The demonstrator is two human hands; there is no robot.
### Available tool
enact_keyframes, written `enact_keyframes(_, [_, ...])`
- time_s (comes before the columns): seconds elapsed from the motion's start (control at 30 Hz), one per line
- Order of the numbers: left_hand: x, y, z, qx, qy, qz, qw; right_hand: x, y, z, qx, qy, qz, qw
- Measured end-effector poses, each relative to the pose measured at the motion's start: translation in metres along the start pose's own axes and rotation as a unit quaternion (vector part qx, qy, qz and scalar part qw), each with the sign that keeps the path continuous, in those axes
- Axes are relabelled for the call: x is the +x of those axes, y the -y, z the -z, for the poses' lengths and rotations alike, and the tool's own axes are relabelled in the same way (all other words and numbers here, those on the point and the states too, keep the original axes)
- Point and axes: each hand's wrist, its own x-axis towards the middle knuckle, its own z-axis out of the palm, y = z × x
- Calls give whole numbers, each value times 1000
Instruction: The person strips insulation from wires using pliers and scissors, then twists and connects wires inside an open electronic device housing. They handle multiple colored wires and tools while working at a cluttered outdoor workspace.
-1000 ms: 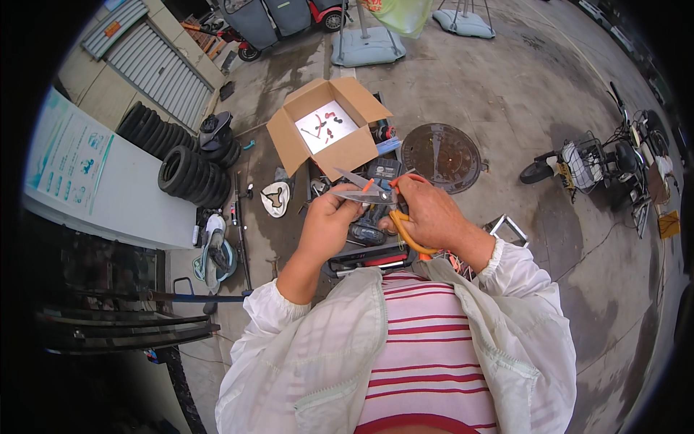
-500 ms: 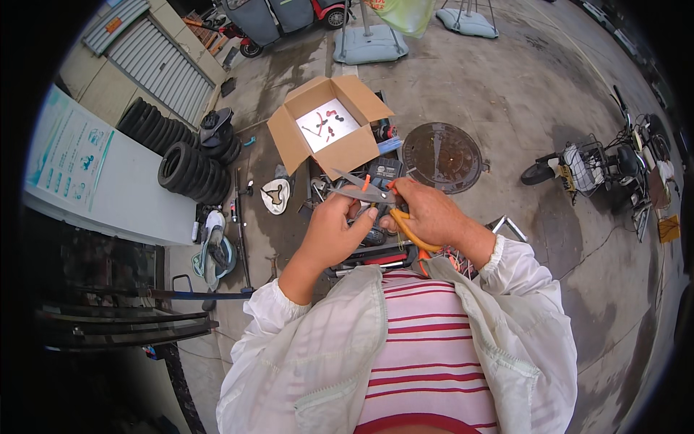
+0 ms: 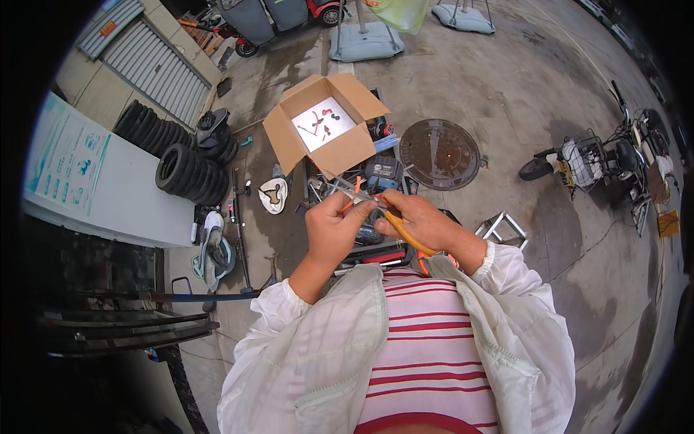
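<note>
In my right hand are scissors with orange handles, their metal blades pointing up and left. My left hand pinches a thin orange strip, perhaps a wire or tube; its upper end sticks up by the blades. Whether the blades touch the strip, I cannot tell. Just beyond my hands stands an open cardboard box, with several small red and black pieces on its white bottom. Under my hands lie tools, among them a dark case, partly hidden.
A round manhole cover lies right of the box. Stacked tyres, a white saddle-shaped piece and a basin are on the left. A metal frame stands beside my right forearm. Farther right is a parked two-wheeler.
My left hand has shifted slightly, and more of the orange strip shows upright beside the blades. The scissors have turned a little in my right hand. The view has moved slightly.
</note>
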Motion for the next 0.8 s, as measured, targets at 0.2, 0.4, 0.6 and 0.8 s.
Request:
enact_keyframes(0.2, [-1,4,9,-9,4,58,998,7,-2,-8,-7,5,-1,1000])
enact_keyframes(0.4, [-5,22,12,-105,-4,28,994,15,3,-12,10,-6,10,1000])
enact_keyframes(0.6, [-11,27,37,-329,31,156,931,24,4,-15,-38,23,42,998])
enact_keyframes(0.8, [-31,37,51,-311,81,200,926,44,9,-45,314,23,-46,948])
